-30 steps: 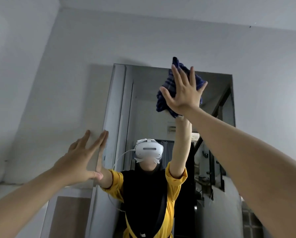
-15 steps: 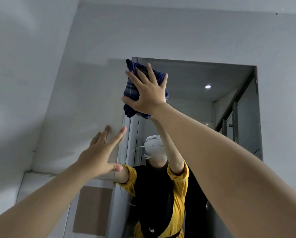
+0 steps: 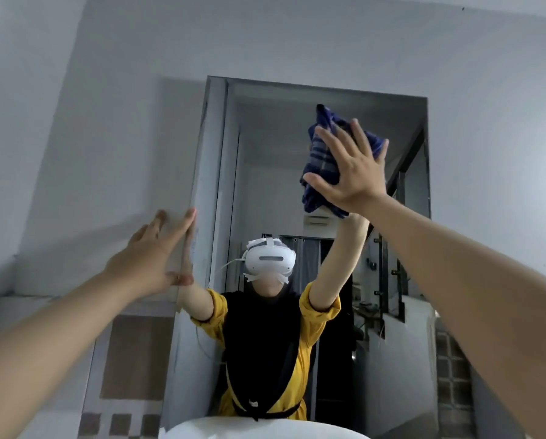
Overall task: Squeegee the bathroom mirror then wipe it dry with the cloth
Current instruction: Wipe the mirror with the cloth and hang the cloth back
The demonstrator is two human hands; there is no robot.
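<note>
Fingers [image 3: 335,144] of the right hand [image 3: 350,175] spread flat, pressing the blue cloth [image 3: 320,160] on the mirror [image 3: 265,172]; it's swept from top-left to upper right — drying's underway. Left hand [image 3: 152,258] open, empty.

Counting now: one mirror [image 3: 265,172] hanging on the far wall, one blue cloth [image 3: 324,160] showing upper right, two bare hands showing, left hand [image 3: 151,258] and right hand [image 3: 354,172], one white basin [image 3: 265,429] sitting near.

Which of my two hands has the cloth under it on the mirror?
The right hand, pressing the blue cloth flat; the left hand is bare at the mirror edge.
</note>
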